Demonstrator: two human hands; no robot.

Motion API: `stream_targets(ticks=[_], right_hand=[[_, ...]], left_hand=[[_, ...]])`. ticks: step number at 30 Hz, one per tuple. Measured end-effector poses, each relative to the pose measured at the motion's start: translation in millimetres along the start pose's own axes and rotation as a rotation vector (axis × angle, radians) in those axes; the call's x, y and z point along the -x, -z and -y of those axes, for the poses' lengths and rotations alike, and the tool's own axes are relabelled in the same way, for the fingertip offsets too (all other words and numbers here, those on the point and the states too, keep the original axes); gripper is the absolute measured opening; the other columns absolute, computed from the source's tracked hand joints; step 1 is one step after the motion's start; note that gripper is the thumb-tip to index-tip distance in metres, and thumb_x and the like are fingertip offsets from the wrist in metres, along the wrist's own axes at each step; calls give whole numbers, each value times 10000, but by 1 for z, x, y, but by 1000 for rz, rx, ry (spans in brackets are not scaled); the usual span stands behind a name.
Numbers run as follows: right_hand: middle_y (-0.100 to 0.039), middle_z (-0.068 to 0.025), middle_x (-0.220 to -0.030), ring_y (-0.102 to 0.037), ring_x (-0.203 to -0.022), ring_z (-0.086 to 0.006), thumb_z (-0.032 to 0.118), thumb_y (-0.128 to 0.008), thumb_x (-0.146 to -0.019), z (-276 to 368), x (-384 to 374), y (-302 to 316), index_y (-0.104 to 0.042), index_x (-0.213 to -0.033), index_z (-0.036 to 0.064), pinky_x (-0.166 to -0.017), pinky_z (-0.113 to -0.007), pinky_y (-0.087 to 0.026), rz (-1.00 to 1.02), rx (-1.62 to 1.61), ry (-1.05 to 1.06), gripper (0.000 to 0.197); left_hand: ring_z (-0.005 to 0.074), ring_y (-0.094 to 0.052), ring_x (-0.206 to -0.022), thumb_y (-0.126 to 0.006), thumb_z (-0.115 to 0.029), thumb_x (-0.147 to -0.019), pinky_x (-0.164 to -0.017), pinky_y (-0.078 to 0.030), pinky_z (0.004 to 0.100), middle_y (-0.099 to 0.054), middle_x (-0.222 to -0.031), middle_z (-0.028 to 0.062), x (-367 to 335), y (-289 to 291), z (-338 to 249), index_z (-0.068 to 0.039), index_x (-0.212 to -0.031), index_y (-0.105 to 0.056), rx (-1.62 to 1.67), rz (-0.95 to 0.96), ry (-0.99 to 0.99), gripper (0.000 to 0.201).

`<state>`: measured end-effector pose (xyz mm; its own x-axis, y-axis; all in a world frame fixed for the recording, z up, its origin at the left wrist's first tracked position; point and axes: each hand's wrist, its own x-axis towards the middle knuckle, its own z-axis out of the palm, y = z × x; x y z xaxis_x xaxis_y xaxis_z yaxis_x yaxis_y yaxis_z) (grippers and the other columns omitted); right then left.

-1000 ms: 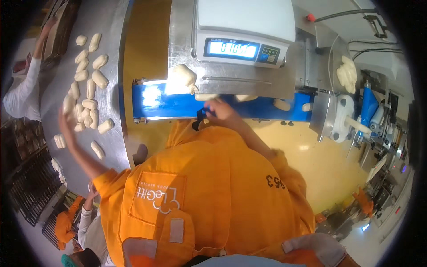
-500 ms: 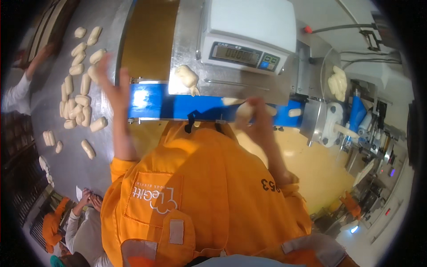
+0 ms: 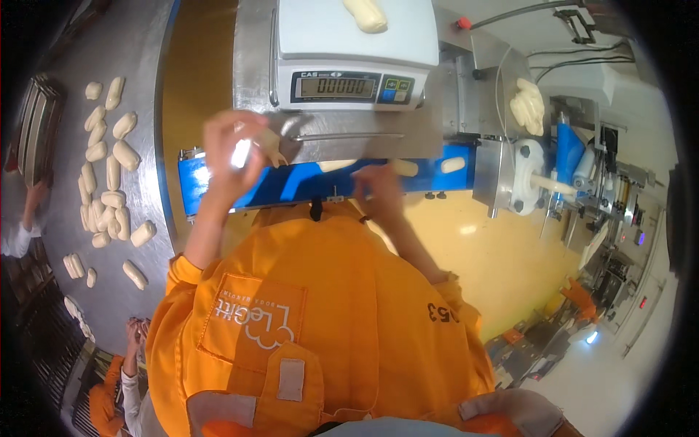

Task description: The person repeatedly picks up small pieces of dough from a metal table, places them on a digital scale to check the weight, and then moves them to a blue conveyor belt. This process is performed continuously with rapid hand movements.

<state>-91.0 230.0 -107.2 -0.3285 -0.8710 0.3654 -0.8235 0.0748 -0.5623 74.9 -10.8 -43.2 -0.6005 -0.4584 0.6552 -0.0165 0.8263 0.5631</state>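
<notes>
three pale dough pieces [image 3: 453,165] show on the blue conveyor belt [image 3: 462,181] that runs across in front of the person, the leftmost partly hidden along the edge of a steel plate [image 3: 342,146]. the right hand [image 3: 381,191] is over the near side of the belt, just beside the middle piece. its fingers look bent and drawn close together, but they are blurred, and i cannot tell whether they hold anything. the left hand [image 3: 234,154] is raised at the left end of the plate, in front of a dough lump [image 3: 270,143] that lies at the plate's corner and is partly hidden by the fingers. thumb and fingers make a wide curve, with a bright patch between them; i cannot tell whether that is a held thing or glare, nor whether the hand touches the lump.

another dough roll [image 3: 368,17] lies on the white scale [image 3: 313,33] beyond the plate, and a folded dough mass [image 3: 527,109] sits well to the right, past the end of the belt. to the left, many small dough rolls [image 3: 113,173] lie on a steel table [image 3: 151,200], some crowded together and others apart. at the far left a co-worker's hand [image 3: 36,192] is near a stack of trays [image 3: 38,131], and lower down another person's hands [image 3: 134,336] are at the table's near edge
</notes>
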Motion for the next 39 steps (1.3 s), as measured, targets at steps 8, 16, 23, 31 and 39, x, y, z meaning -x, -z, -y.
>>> stream_targets(ticks=[8,16,23,31,39], right_hand=[[-561,-143,-790,-560,-828,-328,99,-641,-680,-110,54,-107,-557,-859,51,-747,-439,-451,369,322,-25,203],[-586,-195,-826,-548,-851,-386,170,-645,-691,-43,35,36,-568,-827,20,-723,-458,-457,553,-27,-299,217],[-560,-109,-752,-567,-648,-262,-11,-647,-648,31,-92,192,-569,-822,32,-585,-328,-475,343,57,-145,195],[-597,-86,-899,-563,-831,-230,3,-697,-711,34,-147,155,-612,-1016,64,-719,-325,-460,-248,236,-23,322],[-579,-144,-1032,-527,-999,-334,150,-708,-725,-104,97,-33,-564,-1078,46,-841,-458,-450,136,332,-326,395]], left_hand=[[302,-525,-1161,-652,-9,-732,-991,-401,394,-577,-1214,122,-165,-40,22,-73,-1211,-558,-381,289,-396,492],[255,-551,-1121,-605,-190,-785,-988,-411,435,-619,-1107,84,-224,-92,23,-116,-1090,-636,-470,882,-426,315],[229,-536,-1163,-630,-157,-774,-995,-420,363,-568,-1256,107,-135,33,64,-24,-1294,-505,99,327,147,551],[373,-501,-1197,-700,-176,-818,-998,-406,398,-518,-1288,225,104,317,123,-30,-1378,-411,-1108,426,841,648],[332,-447,-1274,-672,-137,-847,-1061,-350,409,-487,-1359,141,-3,177,62,-79,-1365,-438,-729,128,407,572]])
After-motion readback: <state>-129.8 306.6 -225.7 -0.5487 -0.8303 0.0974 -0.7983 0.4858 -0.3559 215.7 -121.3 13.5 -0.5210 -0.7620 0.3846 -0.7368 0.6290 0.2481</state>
